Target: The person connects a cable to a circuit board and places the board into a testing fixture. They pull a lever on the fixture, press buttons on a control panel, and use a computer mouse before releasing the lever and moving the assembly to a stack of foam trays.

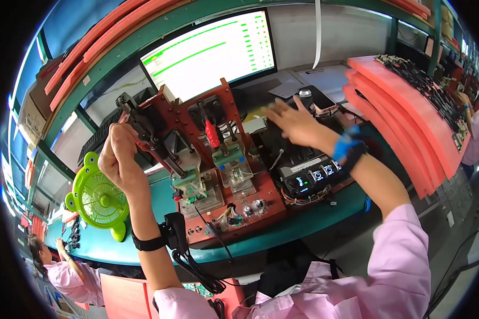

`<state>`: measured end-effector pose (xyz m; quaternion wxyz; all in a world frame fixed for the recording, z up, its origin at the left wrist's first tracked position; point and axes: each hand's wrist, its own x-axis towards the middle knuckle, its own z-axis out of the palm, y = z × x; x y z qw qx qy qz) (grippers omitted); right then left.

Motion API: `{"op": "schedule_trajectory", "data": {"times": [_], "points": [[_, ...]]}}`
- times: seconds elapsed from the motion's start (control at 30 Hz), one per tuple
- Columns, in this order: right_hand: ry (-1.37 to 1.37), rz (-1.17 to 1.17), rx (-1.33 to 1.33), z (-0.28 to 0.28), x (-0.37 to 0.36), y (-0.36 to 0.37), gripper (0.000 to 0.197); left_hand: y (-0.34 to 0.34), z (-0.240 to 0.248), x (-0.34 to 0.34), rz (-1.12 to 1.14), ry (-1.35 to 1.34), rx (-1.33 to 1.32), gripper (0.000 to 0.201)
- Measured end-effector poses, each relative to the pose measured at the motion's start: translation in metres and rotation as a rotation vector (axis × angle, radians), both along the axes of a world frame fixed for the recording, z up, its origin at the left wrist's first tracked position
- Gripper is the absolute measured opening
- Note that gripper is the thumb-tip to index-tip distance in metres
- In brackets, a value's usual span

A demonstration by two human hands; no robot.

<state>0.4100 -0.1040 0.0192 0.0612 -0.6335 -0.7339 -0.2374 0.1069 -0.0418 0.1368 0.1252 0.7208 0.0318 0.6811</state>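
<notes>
My left hand is closed in a fist beside the black lever arm of the left toggle clamp. Whatever its fingers hold is hidden. Under this clamp a small green circuit board sits in a clear fixture. The right clamp has a red handle, pointing downward, above another clear fixture block. Both stand on a red-brown test jig. My right hand, slightly blurred, is raised with fingers spread, holding nothing, above and behind a black instrument box with lit dials.
A lit monitor stands behind the jig. On the left is a green frog-shaped fan. Pink foam sheets on the right bear black cables. A phone lies behind my right hand. Co-workers sit at both sides.
</notes>
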Motion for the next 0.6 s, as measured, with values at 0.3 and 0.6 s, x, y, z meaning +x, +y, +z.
{"op": "schedule_trajectory", "data": {"times": [0.3, 0.6], "points": [[0.338, -0.385, -0.492, 0.06, 0.011, 0.023, 0.09, 0.0, 0.0, 0.011, -0.01, -0.016, 0.013, 0.034], [0.054, -0.084, 0.082, 0.003, -0.026, -0.084, 0.081, -0.003, 0.0, -0.003, 0.048, 0.027, -0.073, 0.033]]}}
